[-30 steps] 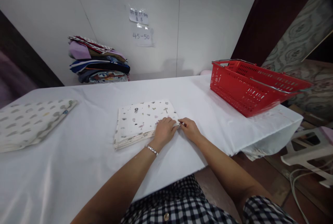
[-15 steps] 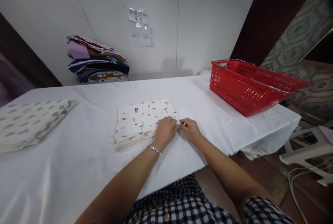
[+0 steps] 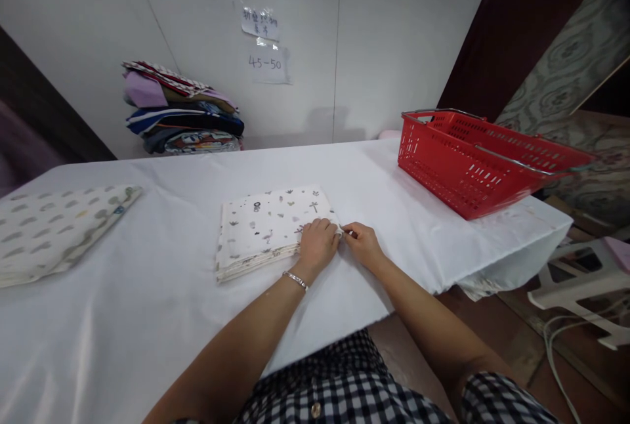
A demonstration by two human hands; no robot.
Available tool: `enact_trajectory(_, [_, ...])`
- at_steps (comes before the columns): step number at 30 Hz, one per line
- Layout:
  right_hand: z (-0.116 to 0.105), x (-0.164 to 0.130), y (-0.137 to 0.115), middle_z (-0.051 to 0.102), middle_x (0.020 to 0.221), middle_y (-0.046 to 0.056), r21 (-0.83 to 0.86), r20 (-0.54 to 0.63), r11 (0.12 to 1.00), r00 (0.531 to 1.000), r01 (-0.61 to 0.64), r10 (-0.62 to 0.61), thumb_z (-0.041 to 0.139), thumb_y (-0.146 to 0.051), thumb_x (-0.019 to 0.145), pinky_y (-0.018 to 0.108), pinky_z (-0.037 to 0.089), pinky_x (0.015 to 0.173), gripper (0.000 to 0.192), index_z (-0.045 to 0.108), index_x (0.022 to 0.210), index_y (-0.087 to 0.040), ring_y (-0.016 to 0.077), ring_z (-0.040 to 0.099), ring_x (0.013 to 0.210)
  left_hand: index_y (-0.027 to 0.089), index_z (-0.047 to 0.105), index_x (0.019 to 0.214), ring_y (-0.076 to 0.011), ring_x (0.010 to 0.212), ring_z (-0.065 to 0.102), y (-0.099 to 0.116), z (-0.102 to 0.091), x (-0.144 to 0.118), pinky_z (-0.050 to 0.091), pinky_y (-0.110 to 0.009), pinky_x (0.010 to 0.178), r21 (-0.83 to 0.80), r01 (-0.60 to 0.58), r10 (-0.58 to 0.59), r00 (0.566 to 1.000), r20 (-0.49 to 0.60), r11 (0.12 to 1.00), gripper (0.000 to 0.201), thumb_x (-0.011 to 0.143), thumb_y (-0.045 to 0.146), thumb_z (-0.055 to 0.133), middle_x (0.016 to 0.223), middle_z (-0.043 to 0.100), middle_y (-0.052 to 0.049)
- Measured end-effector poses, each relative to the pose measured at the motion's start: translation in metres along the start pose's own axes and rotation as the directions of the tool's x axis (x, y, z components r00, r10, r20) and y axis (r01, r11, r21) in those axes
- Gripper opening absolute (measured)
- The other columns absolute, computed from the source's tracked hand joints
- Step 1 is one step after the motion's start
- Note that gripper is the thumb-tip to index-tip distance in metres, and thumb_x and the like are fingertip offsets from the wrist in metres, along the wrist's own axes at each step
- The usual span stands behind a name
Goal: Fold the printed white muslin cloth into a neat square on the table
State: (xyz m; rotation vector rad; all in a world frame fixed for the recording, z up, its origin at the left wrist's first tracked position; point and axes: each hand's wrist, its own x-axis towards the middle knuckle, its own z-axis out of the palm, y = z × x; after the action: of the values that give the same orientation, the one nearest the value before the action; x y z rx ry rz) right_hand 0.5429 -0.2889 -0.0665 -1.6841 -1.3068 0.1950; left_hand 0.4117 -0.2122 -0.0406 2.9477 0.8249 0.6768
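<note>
A white folded cloth [image 3: 275, 220] printed with small animals and plants lies flat in front of me on the white-covered table [image 3: 187, 319]. Its layers show along the near edge. My left hand [image 3: 319, 240] rests on the cloth's near right corner, with the fingers bent over the edge. Just beside it, my right hand [image 3: 361, 243] pinches the same corner between thumb and fingertips. The fingers partly hide the pinched bit of cloth.
Another folded cloth [image 3: 59, 227] with a grey leaf-like print lies at the left. At the back right stands a red plastic basket [image 3: 457, 168] with metal handles. A stack of folded fabrics [image 3: 184, 115] sits by the wall. A white stool [image 3: 575, 286] stands right of the table.
The view has shifted slightly. Both hands stay at the cloth's near right corner, the left one a touch further right; the cloth lies as before.
</note>
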Motion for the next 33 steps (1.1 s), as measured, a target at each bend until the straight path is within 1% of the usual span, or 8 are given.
enact_trajectory(4, [0.0, -0.001, -0.001, 0.063, 0.072, 0.0, 0.022, 0.02, 0.999, 0.999, -0.036, 0.036, 0.053, -0.02, 0.074, 0.025, 0.041, 0.057, 0.016, 0.066, 0.082, -0.019, 0.0117, 0.051, 0.059, 0.019, 0.059, 0.085, -0.0217, 0.09, 0.05, 0.0, 0.001, 0.0, 0.037, -0.036, 0.074, -0.002, 0.006, -0.006, 1.0, -0.001, 1.0, 0.012, 0.085, 0.025, 0.049, 0.092, 0.059, -0.006])
enact_trajectory(9, [-0.001, -0.003, -0.004, 0.06, 0.078, -0.001, 0.089, 0.09, 0.994, 0.995, -0.056, 0.048, 0.055, -0.024, 0.074, 0.023, 0.04, 0.055, 0.017, 0.063, 0.088, -0.019, 0.01, 0.05, 0.058, 0.019, 0.06, 0.085, -0.021, 0.089, 0.05, -0.001, 0.0, 0.0, 0.037, -0.035, 0.074, -0.017, 0.007, -0.007, 1.0, 0.001, 1.0, 0.011, 0.085, 0.024, 0.05, 0.091, 0.059, -0.005])
enact_trajectory(12, [0.0, -0.003, -0.002, 0.06, 0.078, -0.001, 0.077, 0.086, 0.995, 0.995, -0.066, 0.059, 0.054, -0.028, 0.078, 0.024, 0.04, 0.057, 0.016, 0.062, 0.089, -0.019, 0.0102, 0.049, 0.059, 0.02, 0.061, 0.086, -0.0197, 0.088, 0.05, -0.004, -0.002, 0.001, 0.038, -0.034, 0.075, -0.049, -0.022, 0.024, 0.999, 0.025, 0.999, 0.013, 0.086, 0.025, 0.049, 0.089, 0.059, -0.004])
enact_trajectory(20, [0.003, -0.001, 0.01, 0.062, 0.082, 0.0, 0.017, 0.09, 1.0, 0.996, 0.013, -0.014, 0.055, -0.028, 0.078, 0.024, 0.04, 0.059, 0.018, 0.064, 0.092, -0.021, 0.0108, 0.05, 0.061, 0.02, 0.062, 0.091, -0.0179, 0.084, 0.052, -0.012, -0.011, 0.004, 0.039, -0.03, 0.072, -0.102, -0.113, 0.123, 0.988, 0.098, 0.988, 0.019, 0.087, 0.017, 0.044, 0.086, 0.06, -0.004])
enact_trajectory(24, [0.004, -0.001, 0.007, 0.063, 0.08, 0.001, -0.002, 0.06, 1.0, 0.998, 0.005, -0.004, 0.052, -0.024, 0.078, 0.025, 0.04, 0.061, 0.018, 0.065, 0.089, -0.02, 0.0116, 0.051, 0.062, 0.019, 0.06, 0.094, -0.018, 0.086, 0.052, -0.015, -0.008, 0.004, 0.04, -0.031, 0.073, -0.132, -0.137, 0.141, 0.99, 0.028, 0.982, 0.018, 0.088, 0.018, 0.043, 0.088, 0.06, -0.004])
enact_trajectory(27, [0.003, 0.0, 0.004, 0.063, 0.078, 0.001, 0.0, 0.046, 1.0, 0.999, -0.011, 0.011, 0.051, -0.023, 0.077, 0.025, 0.041, 0.061, 0.018, 0.066, 0.087, -0.019, 0.0115, 0.05, 0.061, 0.018, 0.058, 0.088, -0.0178, 0.086, 0.051, -0.015, -0.006, 0.002, 0.04, -0.031, 0.073, -0.144, -0.134, 0.131, 0.991, -0.025, 0.981, 0.015, 0.086, 0.014, 0.043, 0.091, 0.06, -0.004])
enact_trajectory(30, [0.002, -0.001, 0.001, 0.063, 0.078, 0.001, 0.004, 0.036, 1.0, 0.999, -0.023, 0.022, 0.052, -0.022, 0.076, 0.024, 0.041, 0.061, 0.018, 0.066, 0.086, -0.019, 0.0113, 0.051, 0.06, 0.019, 0.06, 0.083, -0.0191, 0.093, 0.051, -0.014, -0.007, -0.003, 0.04, -0.033, 0.077, -0.131, -0.128, 0.122, 0.991, -0.055, 0.983, 0.017, 0.084, 0.011, 0.044, 0.1, 0.059, -0.006])
enact_trajectory(33, [0.001, -0.001, -0.001, 0.063, 0.077, 0.001, 0.019, 0.032, 0.999, 0.999, -0.037, 0.036, 0.053, -0.023, 0.076, 0.024, 0.041, 0.06, 0.017, 0.066, 0.086, -0.019, 0.0114, 0.051, 0.06, 0.021, 0.063, 0.086, -0.0215, 0.101, 0.049, -0.013, -0.009, -0.009, 0.039, -0.036, 0.082, -0.1, -0.079, 0.074, 0.995, -0.061, 0.992, 0.019, 0.083, 0.012, 0.046, 0.107, 0.059, -0.007])
